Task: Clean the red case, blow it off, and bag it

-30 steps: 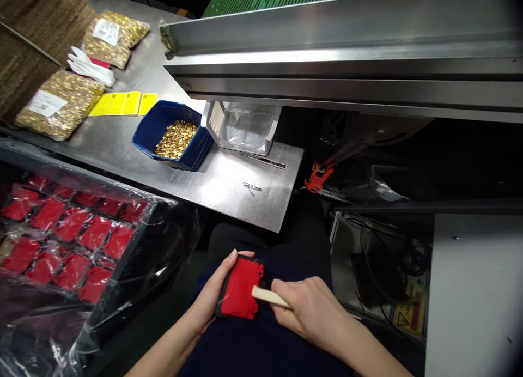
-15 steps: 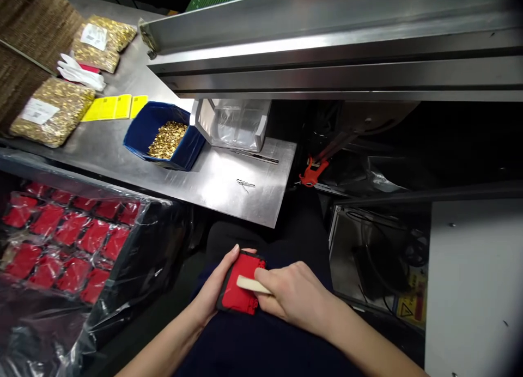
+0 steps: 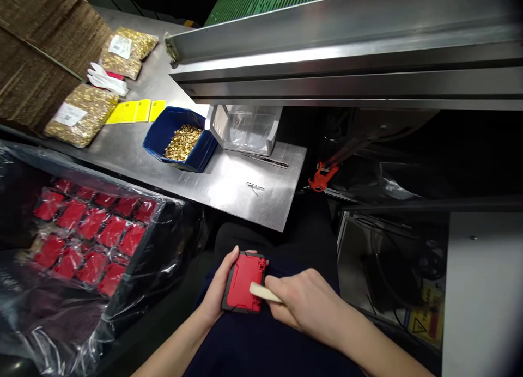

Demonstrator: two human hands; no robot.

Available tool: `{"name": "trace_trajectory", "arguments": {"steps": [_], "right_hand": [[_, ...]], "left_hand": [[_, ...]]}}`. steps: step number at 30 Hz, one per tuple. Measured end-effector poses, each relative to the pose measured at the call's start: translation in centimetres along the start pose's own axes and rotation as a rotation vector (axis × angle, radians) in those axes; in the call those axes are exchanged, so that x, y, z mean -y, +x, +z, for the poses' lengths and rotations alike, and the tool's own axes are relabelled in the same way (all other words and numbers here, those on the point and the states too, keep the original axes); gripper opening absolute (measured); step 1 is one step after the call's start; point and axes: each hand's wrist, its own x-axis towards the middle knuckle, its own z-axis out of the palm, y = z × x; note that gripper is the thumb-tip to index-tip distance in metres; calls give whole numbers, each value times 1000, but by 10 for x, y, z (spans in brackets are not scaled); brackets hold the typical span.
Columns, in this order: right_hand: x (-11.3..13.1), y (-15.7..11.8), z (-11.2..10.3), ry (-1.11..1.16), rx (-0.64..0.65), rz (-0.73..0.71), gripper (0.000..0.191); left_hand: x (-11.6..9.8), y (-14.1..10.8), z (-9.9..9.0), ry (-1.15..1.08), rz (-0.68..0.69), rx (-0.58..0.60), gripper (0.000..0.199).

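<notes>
Over my lap, my left hand (image 3: 218, 286) is closed around a flat rectangular part (image 3: 242, 279) with a red face and black edges, its thumb along the far left corner. Cutouts run down the right side of the red face. My right hand (image 3: 300, 301) grips a thin cream-coloured flat stick (image 3: 263, 291), whose tip lies over the right part of the red face. Whether the tip touches the surface I cannot tell. The far end of the stick is hidden in my fist.
A metal table (image 3: 269, 208) holds a blue bin (image 3: 157, 140) of small brass pieces, a clear-fronted bin (image 3: 249, 132), bags of brass pieces (image 3: 84, 113), yellow labels (image 3: 128, 111) and white gloves (image 3: 106, 80). At left, a plastic-lined box (image 3: 155, 224) contains several wrapped red parts. An orange tool (image 3: 322, 176) hangs right.
The stick and my right hand have shifted right over the red face, baring more of it. The surroundings sit further right in view, as the camera has turned slightly left.
</notes>
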Motion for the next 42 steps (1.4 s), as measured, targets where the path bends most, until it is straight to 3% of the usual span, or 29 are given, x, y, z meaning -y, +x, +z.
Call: {"name": "trace_trajectory", "arguments": {"steps": [4, 9, 14, 19, 24, 28, 33, 37, 42], "right_hand": [[1, 6, -2, -4, -10, -29, 23], [-2, -1, 1, -7, 10, 41, 12], [0, 2, 1, -18, -45, 22, 18], [-1, 2, 1, 0, -35, 132, 9], [0, 5, -3, 12, -54, 103, 22], [6, 3, -1, 41, -26, 150, 9], [10, 5, 2, 55, -47, 87, 17], [6, 1, 4, 72, -25, 118, 11], [1, 2, 4, 8, -11, 3, 18]], "left_hand": [[-1, -1, 0, -18, -26, 21, 50], [-3, -4, -3, -14, -2, 14, 49], [0, 0, -6, -16, -9, 54, 47], [1, 0, -7, -41, -2, 34, 43], [-1, 0, -3, -14, -12, 28, 38], [-1, -1, -3, -14, 10, 7, 42], [2, 0, -5, -20, 0, 33, 46], [2, 1, -9, -26, 10, 31, 47], [4, 3, -10, -26, -2, 59, 46]]}}
